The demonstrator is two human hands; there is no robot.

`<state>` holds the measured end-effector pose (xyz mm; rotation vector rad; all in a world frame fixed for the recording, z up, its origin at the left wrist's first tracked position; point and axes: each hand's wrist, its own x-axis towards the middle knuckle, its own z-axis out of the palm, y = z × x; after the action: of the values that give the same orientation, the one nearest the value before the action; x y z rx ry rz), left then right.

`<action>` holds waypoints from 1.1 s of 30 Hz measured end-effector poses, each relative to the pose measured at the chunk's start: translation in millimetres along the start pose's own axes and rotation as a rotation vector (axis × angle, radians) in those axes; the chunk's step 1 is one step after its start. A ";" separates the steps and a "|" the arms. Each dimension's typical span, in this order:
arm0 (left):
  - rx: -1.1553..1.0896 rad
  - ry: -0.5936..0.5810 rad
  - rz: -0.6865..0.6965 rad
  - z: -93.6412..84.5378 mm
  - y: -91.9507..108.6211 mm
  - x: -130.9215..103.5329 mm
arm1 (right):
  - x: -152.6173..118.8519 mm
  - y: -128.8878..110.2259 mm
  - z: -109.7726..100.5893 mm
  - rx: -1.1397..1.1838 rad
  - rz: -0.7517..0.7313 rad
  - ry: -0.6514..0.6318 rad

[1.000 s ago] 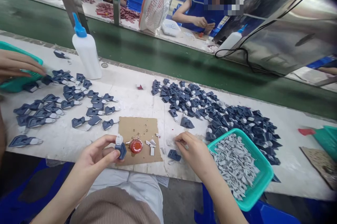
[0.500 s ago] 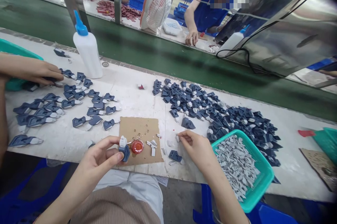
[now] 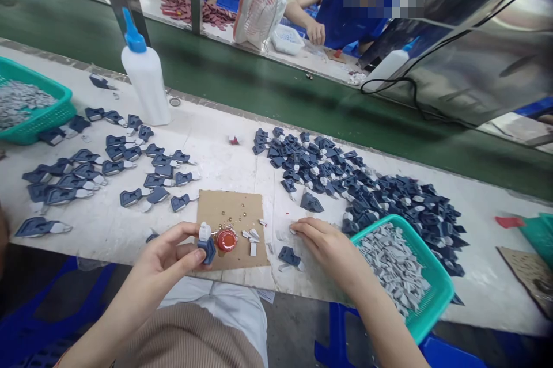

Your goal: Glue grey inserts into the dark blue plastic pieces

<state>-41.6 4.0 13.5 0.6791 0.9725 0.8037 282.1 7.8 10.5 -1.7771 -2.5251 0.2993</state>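
My left hand (image 3: 170, 255) grips a dark blue plastic part (image 3: 208, 251) upright between thumb and fingers, with a light grey piece (image 3: 204, 232) on its top. It is just left of a small red dish (image 3: 227, 239) on a cardboard sheet (image 3: 231, 205). My right hand (image 3: 324, 247) rests on the table right of the cardboard, its fingertips pinched together low at the surface. What they hold, if anything, is too small to make out. A blue part (image 3: 289, 256) lies below those fingertips. Several loose grey pieces (image 3: 253, 241) lie on the cardboard.
A green basket of grey pieces (image 3: 447, 293) stands beside my right forearm, before a heap of blue parts (image 3: 380, 195). Blue parts with grey tips (image 3: 86, 175) lie at left, near a white bottle (image 3: 144, 86) and another green basket (image 3: 64, 104). A co-worker (image 3: 345, 16) sits opposite.
The neighbour's hand at left has drawn away, uncovering the left basket and blue parts. My left hand holds the same part. My right fingers have flattened slightly at the table.
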 end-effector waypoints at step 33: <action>-0.074 0.112 -0.027 2.9 -5.6 -2.8 | 14.2 -62.6 -10.5 0.330 -0.019 0.230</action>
<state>-38.4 -1.7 11.5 0.5610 1.0460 0.8567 220.6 2.2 30.9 -1.5636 -2.1847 0.4519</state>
